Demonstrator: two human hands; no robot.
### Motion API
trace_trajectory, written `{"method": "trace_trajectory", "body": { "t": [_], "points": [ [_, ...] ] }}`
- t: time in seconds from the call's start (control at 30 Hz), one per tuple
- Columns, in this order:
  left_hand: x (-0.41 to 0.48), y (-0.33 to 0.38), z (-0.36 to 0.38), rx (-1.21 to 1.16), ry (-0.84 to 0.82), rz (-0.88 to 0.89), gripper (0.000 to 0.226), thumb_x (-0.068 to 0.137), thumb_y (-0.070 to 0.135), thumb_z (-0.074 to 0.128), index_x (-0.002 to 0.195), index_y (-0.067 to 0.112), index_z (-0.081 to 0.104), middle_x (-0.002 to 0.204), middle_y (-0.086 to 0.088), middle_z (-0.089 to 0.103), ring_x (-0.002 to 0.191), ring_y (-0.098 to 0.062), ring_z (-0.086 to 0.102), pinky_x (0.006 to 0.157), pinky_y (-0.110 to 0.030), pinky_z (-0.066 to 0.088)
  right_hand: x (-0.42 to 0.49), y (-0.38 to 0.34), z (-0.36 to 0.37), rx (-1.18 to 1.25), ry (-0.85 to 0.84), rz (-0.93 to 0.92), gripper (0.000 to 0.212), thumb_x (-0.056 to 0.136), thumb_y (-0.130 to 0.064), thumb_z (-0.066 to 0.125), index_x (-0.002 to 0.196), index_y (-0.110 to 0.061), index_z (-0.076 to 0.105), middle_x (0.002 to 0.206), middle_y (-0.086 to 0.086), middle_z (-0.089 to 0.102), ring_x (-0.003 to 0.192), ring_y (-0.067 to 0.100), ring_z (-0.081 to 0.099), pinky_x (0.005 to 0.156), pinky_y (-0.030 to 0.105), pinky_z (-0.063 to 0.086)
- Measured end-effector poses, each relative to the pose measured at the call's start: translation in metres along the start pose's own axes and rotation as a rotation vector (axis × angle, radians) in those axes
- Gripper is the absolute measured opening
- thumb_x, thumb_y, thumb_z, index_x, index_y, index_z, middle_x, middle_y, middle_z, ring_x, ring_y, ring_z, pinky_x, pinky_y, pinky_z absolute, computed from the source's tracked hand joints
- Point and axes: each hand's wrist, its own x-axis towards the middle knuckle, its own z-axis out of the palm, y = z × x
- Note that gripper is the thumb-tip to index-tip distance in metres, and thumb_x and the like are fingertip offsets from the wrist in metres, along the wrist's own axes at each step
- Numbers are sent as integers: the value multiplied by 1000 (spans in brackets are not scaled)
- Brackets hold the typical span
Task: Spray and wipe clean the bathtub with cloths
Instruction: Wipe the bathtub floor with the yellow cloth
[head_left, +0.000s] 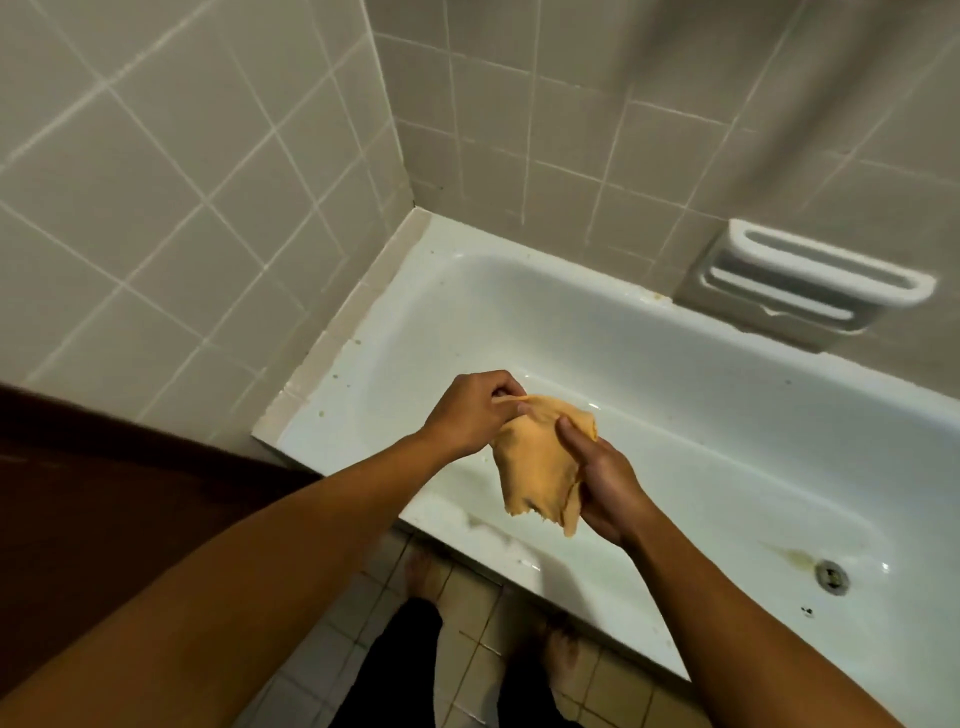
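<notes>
An orange cloth (535, 467) hangs in the air above the near rim of the white bathtub (675, 364). My left hand (470, 410) pinches its upper left edge. My right hand (602, 478) grips the cloth's right side, with the thumb lying over the front of the fabric. The cloth's lower part dangles loose and crumpled. The tub's floor shows a yellowish stain beside the drain (832, 576) at the right. No spray bottle is in view.
Beige tiled walls (182, 208) meet in the corner behind the tub. A white ceramic soap holder (810, 280) juts from the back wall. A dark brown surface (104, 478) stands at my left. My bare feet (426, 571) are on the tiled floor.
</notes>
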Motion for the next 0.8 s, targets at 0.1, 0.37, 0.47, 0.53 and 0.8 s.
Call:
{"method": "trace_trajectory", "body": {
  "t": [0.1,0.37,0.47,0.53,0.8],
  "points": [
    [37,-41,-15,48,-9,-19,17,96,31,68,108,19,72,104,3,71,94,-14,64,83,-28,54,55,11,22,-4,-9,53,45,100,-39,61,135,-11,58,124,11,72,115,32,69,108,54,48],
    [177,-184,-53,260,-14,92,34,94,42,54,97,13,71,92,0,71,83,-18,63,79,-39,55,238,61,82,48,37,86,35,99,-40,60,123,-14,62,114,6,76,108,26,72,105,48,52],
    [232,-235,-59,419,-33,208,45,95,45,46,97,8,73,92,-7,72,82,-24,64,76,-43,56,303,81,95,43,53,61,31,102,-43,56,115,-17,65,107,4,78,102,24,75,101,46,54],
    [262,-263,-61,563,-41,289,47,96,46,47,98,7,74,95,-10,73,85,-28,66,77,-45,57,343,97,98,21,85,47,35,102,-46,55,119,-17,65,111,5,77,105,25,74,105,48,52],
    [360,-336,-59,1004,216,583,55,90,42,62,130,6,63,156,-20,42,148,-38,34,121,-50,29,456,130,119,-63,157,-18,62,100,-62,46,150,-27,46,146,-2,56,132,26,55,112,46,43]
  ]
}}
